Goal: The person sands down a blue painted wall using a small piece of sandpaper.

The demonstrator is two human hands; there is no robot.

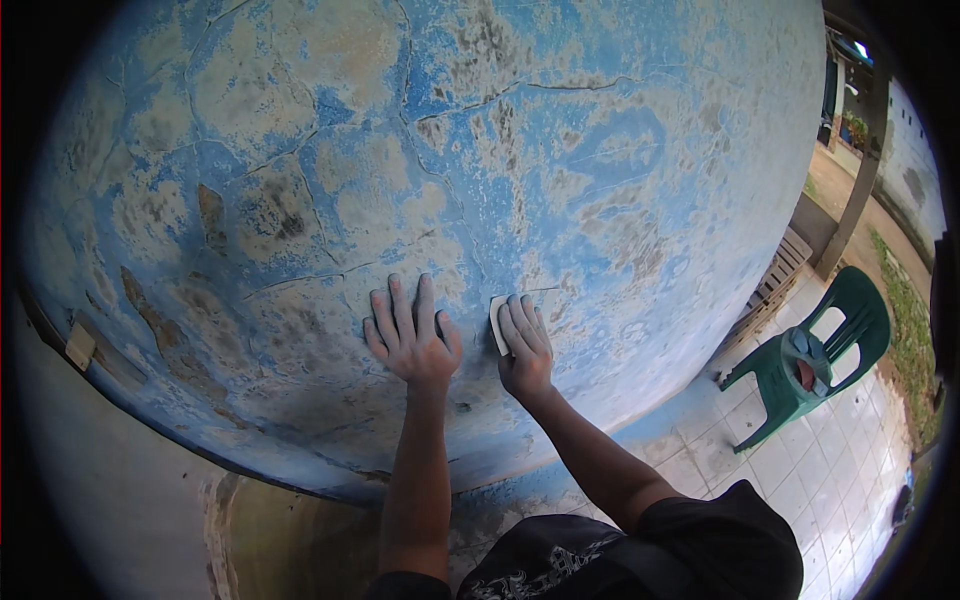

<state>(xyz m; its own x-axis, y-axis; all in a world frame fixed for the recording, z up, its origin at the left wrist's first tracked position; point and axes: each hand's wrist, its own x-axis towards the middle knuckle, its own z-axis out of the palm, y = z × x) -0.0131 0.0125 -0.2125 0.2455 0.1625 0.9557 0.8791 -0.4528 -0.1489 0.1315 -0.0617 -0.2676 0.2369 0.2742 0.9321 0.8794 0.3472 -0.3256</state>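
A wall [340,190] with cracked, worn blue paint and bare pale patches fills most of the view. My left hand [412,335] lies flat against it, fingers spread, with nothing in it. To its right, my right hand [525,345] presses a pale sheet of sandpaper [497,326] to the wall. The sheet's left edge shows beside the fingers; the rest is hidden under them. Whitish dust coats the fingers of both hands. Cracks and darker stains run above and to the left of the hands.
On the right, a green plastic chair [858,310] stands on white floor tiles [800,500], with a grey-and-red thing [804,365] on its seat. Behind it are a slatted brown crate [778,280], a post [860,190] and grass [905,300]. A beige fitting [80,346] sits at the wall's left edge.
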